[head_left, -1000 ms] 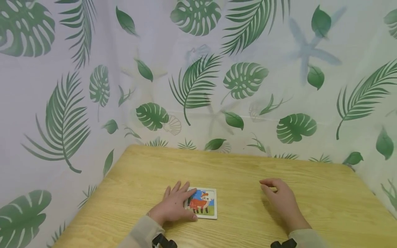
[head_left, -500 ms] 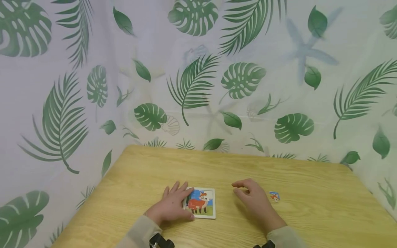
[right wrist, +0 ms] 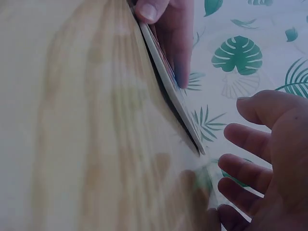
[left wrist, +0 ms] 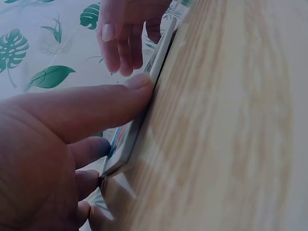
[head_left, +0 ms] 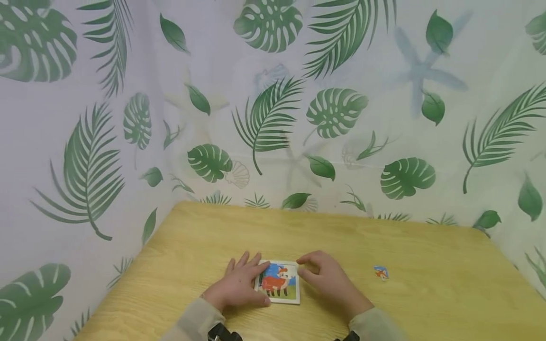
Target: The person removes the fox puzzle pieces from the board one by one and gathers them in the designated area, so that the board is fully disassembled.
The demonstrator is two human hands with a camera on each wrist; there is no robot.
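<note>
A small square picture puzzle lies flat on the table, a red fox-like animal on blue and green inside a white frame. Its upper right part shows a pale patch. My left hand rests on its left side, fingers straight and spread; the thumb touches the near edge. By the puzzle's right edge is my right hand. Its fingers bend loosely around a gap that holds nothing, and in the right wrist view the hand stands apart from the frame. Farther right lies a small puzzle piece with an orange face on blue.
The wood-grain table extends to a white curtain printed with green leaves at the back and left. Black wrist straps show at the bottom of the head view.
My right hand has moved left from the right side of the table to the puzzle's right edge. The small puzzle piece, hidden at first, now shows on the table. My left hand stays put.
</note>
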